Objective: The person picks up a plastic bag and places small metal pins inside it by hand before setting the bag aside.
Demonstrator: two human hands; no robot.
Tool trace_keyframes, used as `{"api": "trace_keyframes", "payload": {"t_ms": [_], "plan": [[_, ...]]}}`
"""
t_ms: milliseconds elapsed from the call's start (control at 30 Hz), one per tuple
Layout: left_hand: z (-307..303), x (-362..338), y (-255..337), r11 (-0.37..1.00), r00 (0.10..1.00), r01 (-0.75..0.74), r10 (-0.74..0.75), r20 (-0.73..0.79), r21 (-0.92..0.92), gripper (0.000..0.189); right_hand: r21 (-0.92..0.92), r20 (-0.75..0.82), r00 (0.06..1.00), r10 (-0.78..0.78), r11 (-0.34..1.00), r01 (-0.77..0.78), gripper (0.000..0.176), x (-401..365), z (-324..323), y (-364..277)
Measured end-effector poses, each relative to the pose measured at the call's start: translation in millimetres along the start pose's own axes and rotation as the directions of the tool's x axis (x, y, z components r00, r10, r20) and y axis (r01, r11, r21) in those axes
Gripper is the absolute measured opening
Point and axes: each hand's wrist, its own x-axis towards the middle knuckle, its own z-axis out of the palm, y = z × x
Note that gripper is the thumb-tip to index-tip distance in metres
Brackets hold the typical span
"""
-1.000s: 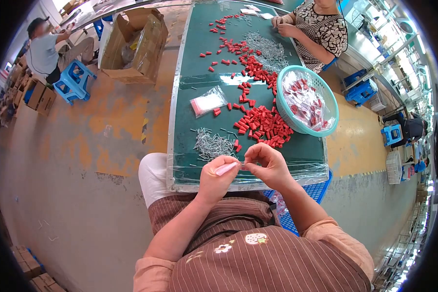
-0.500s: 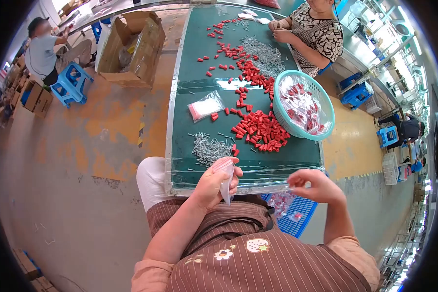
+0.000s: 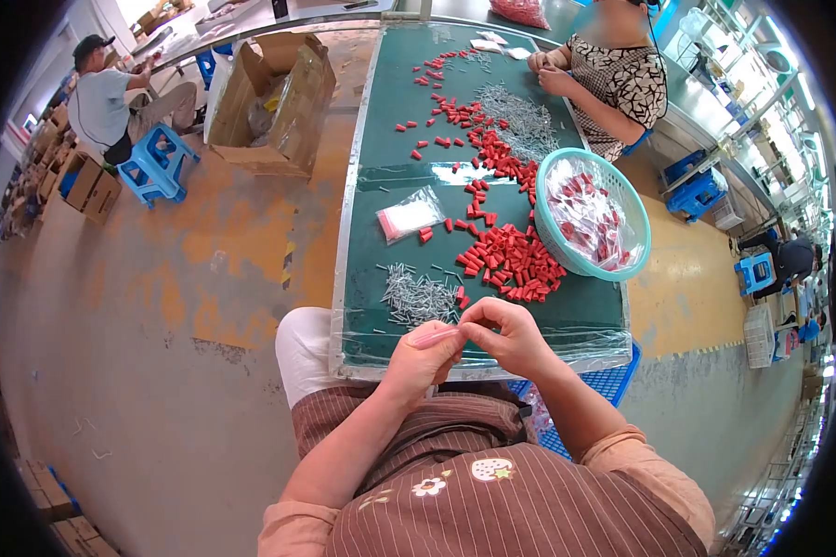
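Small clear plastic bags point(image 3: 435, 337) with a pinkish edge are clasped in my left hand point(image 3: 420, 360), just off the near table edge. The fingertips of my right hand point(image 3: 509, 336) are pinched together at the bags' right end, touching the left fingers. What lies between the right fingertips is mostly hidden. Just beyond my hands lies a heap of grey screws point(image 3: 412, 295), with a pile of small red plastic caps point(image 3: 511, 264) to its right. A flat pack of clear bags point(image 3: 411, 215) rests farther back on the green table point(image 3: 367, 269).
A turquoise basket point(image 3: 545, 221) full of filled bags stands at the table's right edge. Below that side sits a blue crate point(image 3: 613, 379). Across the table, a person point(image 3: 613, 79) works near more screws point(image 3: 520, 121). A cardboard box point(image 3: 260, 153) stands on the floor left.
My right hand has moved left from the table's right side to meet the bags in my left hand. The whole view has shifted slightly.
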Motion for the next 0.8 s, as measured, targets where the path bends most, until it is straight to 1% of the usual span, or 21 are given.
{"api": "trace_keyframes", "payload": {"t_ms": [67, 133, 167, 233, 300, 333, 367, 400, 467, 533, 600, 633, 700, 733, 800], "plan": [[0.0, -0.7, 1.3, 1.000, 1.000, 0.015, -0.015, -0.004, 0.002, 0.014, 0.089, 0.005, 0.994, 0.108, 0.990, -0.108, 0.013, 1.0, -3.0, 0.2], [0.5, -3.7, 5.6, 0.999, 0.999, 0.029, -0.029, -0.017, 0.014, 0.020, 0.064, 0.022, 0.987, 0.160, 0.985, -0.161, 0.012, 1.5, -13.5, -0.3], [-3.6, -3.9, 7.8, 1.000, 1.000, 0.010, -0.010, -0.025, 0.008, 0.023, 0.050, 0.031, 0.982, 0.187, 0.981, -0.189, 0.012, 1.8, -19.6, -1.0], [-13.2, -3.8, 12.9, 1.000, 0.999, -0.023, 0.023, -0.048, -0.003, 0.029, -0.166, 0.105, 0.988, 0.114, 0.981, -0.096, 0.013, 1.7, -30.9, -10.6], [-12.6, -0.7, 15.7, 0.959, 0.989, -0.123, 0.140, -0.051, 0.257, 0.028, -0.355, 0.179, 0.982, 0.064, 0.935, 0.004, 0.016, 0.3, -34.2, -16.5], [-12.1, 0.0, 17.9, 0.908, 0.978, -0.173, 0.203, -0.040, 0.381, 0.027, -0.355, 0.205, 0.978, 0.044, 0.934, 0.033, 0.016, 0.0, -33.1, -16.1], [-8.6, -1.4, 19.8, 0.862, 0.972, -0.207, 0.235, -0.003, 0.463, 0.019, -0.354, 0.231, 0.973, 0.020, 0.933, 0.065, 0.016, 0.6, -31.4, -16.1], [-8.3, 0.0, 18.5, 0.834, 0.975, -0.193, 0.221, 0.008, 0.517, 0.018, -0.352, 0.256, 0.967, -0.007, 0.931, 0.100, 0.016, 2.1, -29.6, -16.5], [-10.6, 4.0, 12.6, 0.766, 0.982, -0.164, 0.187, 0.029, 0.622, 0.016, -0.264, 0.226, 0.973, 0.035, 0.964, 0.027, 0.015, 4.6, -25.6, -17.9], [-11.8, 5.2, 10.1, 0.813, 0.983, -0.153, 0.183, 0.002, 0.562, 0.015, -0.144, 0.184, 0.978, 0.098, 0.987, -0.072, 0.015, 6.2, -21.7, -14.3], [-10.6, 4.3, 10.5, 0.865, 0.985, -0.123, 0.166, -0.047, 0.486, 0.015, -0.002, 0.189, 0.976, 0.105, 0.994, -0.107, 0.015, 3.8, -16.2, -3.3], [-11.2, 4.3, 8.7, 0.879, 0.984, -0.134, 0.171, -0.040, 0.457, 0.015, 0.069, 0.192, 0.975, 0.111, 0.990, -0.126, 0.014, 3.0, -14.1, 2.0], [-12.5, 5.3, 3.7, 0.906, 0.983, -0.156, 0.181, -0.027, 0.394, 0.015, 0.068, 0.206, 0.970, 0.129, 0.987, -0.146, 0.011, 2.7, -13.7, 9.0], [-12.7, 6.1, 4.1, 0.905, 0.984, -0.151, 0.175, -0.023, 0.397, 0.016, 0.066, 0.212, 0.967, 0.138, 0.986, -0.155, 0.010, 2.0, -14.5, 10.9], [-13.7, 4.8, 7.6, 0.905, 0.988, -0.135, 0.156, -0.019, 0.403, 0.017, 0.023, 0.239, 0.957, 0.167, 0.984, -0.177, 0.015, 1.1, -16.5, 12.1]]}}
